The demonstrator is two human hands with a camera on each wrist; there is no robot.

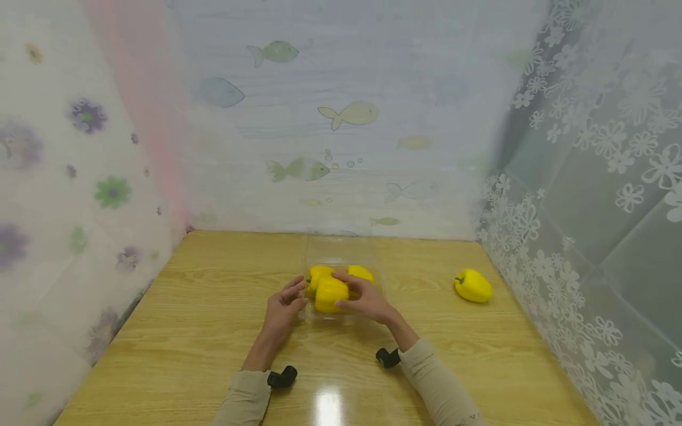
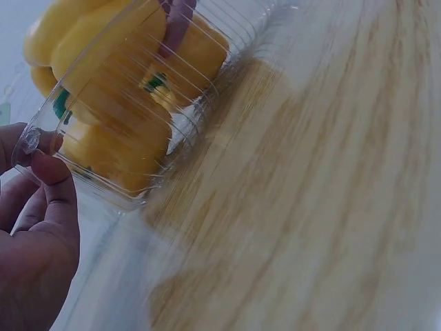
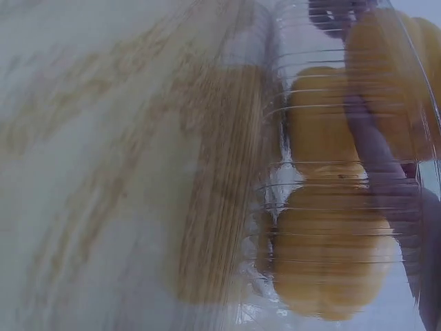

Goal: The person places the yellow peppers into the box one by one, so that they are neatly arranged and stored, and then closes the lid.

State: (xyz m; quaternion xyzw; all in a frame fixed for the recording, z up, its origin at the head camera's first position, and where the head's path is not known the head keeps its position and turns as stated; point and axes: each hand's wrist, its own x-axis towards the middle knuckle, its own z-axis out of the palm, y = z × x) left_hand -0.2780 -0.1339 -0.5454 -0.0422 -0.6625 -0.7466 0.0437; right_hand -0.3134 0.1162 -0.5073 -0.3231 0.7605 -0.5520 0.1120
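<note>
A clear plastic clamshell container (image 1: 326, 317) stands on the table with its lid (image 1: 341, 248) folded back toward the wall. My left hand (image 1: 285, 307) pinches the container's near left rim between thumb and finger, as the left wrist view shows. In my right hand (image 1: 367, 300) is a yellow bell pepper (image 1: 331, 294), gripped over the container's near part. Beneath and behind it, other yellow bell peppers sit inside: a left one (image 1: 319, 271) and a right one (image 1: 361, 273), partly hidden by the held pepper and hand. Green stems show through the plastic in the left wrist view.
Another yellow bell pepper (image 1: 473, 286) lies on its side near the right edge of the wooden table (image 1: 213, 331). Black wrist cameras (image 1: 282, 377) extend from both sleeves. A fish-print sheet (image 1: 341, 148) hangs behind the table, with flowered sheets at the sides.
</note>
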